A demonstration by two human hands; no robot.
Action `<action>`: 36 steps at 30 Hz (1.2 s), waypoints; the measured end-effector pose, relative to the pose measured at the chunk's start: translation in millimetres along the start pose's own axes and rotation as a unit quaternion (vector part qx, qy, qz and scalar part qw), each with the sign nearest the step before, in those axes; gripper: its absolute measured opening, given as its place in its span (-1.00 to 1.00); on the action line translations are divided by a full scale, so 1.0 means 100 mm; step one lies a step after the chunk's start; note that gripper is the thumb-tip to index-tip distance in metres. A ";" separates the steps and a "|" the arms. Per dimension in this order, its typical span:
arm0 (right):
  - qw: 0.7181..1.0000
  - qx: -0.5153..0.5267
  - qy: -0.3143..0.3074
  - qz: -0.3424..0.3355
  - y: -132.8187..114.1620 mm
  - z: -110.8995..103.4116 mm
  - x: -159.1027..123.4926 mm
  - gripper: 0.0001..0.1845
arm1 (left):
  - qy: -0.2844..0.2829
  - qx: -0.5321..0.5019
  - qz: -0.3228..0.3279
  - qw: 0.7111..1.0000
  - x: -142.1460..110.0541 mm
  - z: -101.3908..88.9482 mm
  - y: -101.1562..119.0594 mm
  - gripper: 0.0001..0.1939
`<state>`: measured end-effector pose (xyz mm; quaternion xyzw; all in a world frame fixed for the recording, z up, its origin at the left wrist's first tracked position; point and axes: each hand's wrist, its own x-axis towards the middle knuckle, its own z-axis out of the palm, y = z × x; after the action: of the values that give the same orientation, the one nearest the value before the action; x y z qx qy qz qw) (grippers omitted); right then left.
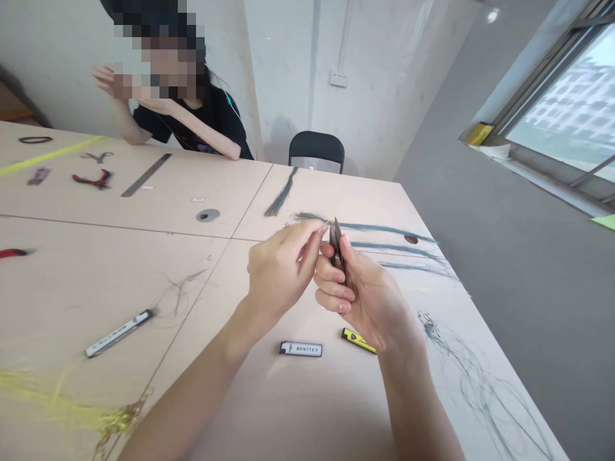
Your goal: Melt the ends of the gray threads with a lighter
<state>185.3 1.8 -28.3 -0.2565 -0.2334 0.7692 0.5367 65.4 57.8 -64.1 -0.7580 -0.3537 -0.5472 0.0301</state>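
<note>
**A:** Please tell me, where is the main thing now?

**B:** It is in the air above the desk (288, 410), between the two hands. The right hand (360, 301) has a dark narrow tool (336, 246), maybe tweezers, but I cannot be sure. Its fingers (331, 288) are curled closed around the lower part.

**A:** And the left hand (281, 275)?

**B:** Its fingers (307, 235) are pinched together at the upper tip of the tool, on a thin pale fibre (330, 221). This fibre is very small, so I can see only a little of it.

**A:** How will these things handle, do you think?

**B:** The tool seems light and stiff, and its smooth sides may be a little slippery, so the middle looks like the best place to hold it. The fibre is probably very light and soft. It can bend or slip easily, so it is better to take it near its end, between the fingertips.

**A:** What lies near the hands?

**B:** A black case (300, 348) and a yellow case (359, 340) lie just below them, and long dark fibres (369, 227) lie on the desk behind them.
</note>
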 end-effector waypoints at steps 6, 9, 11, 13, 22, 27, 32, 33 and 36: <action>1.000 -0.008 -0.010 -0.004 0.00 -0.01 -0.01 -0.53 | 0.001 0.000 0.012 1.000 0.00 0.00 0.00 -0.86; 1.000 -0.005 -0.015 -0.011 0.00 -0.01 0.00 -0.53 | -0.002 -0.001 0.008 1.000 0.00 0.00 0.00 -0.86; 1.000 -0.003 -0.018 -0.015 0.00 -0.01 0.00 -0.54 | -0.003 -0.003 0.004 1.000 -0.01 0.00 0.01 -0.85; 1.000 -0.003 -0.017 -0.015 0.00 -0.01 0.00 -0.54 | -0.003 -0.003 0.002 1.000 -0.01 0.00 0.01 -0.85; 0.999 -0.030 0.017 -0.013 -0.01 0.02 0.00 -0.62 | -0.001 0.001 0.004 1.000 -0.01 0.01 0.01 -0.86; 0.979 -0.185 0.058 -0.071 0.08 -0.13 0.11 -0.65 | 0.031 0.031 0.016 0.999 0.04 -0.04 -0.03 -0.88; 0.699 -0.695 0.108 -0.128 0.57 -0.67 0.27 -0.78 | 0.066 0.046 0.000 0.997 0.13 -0.16 -0.06 -0.86; 0.607 -0.780 0.092 -0.123 0.70 -0.78 0.29 -0.77 | 0.070 0.044 -0.005 0.997 0.14 -0.18 -0.06 -0.86; 0.471 -0.873 0.054 -0.111 1.05 -1.03 0.30 -0.81 | 0.068 0.041 -0.010 0.997 0.15 -0.21 -0.05 -0.84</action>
<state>169.1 6.0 -177.3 -0.6055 -0.7810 0.0849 0.1272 48.2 60.0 -45.1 -0.7132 -0.3808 -0.5831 0.0796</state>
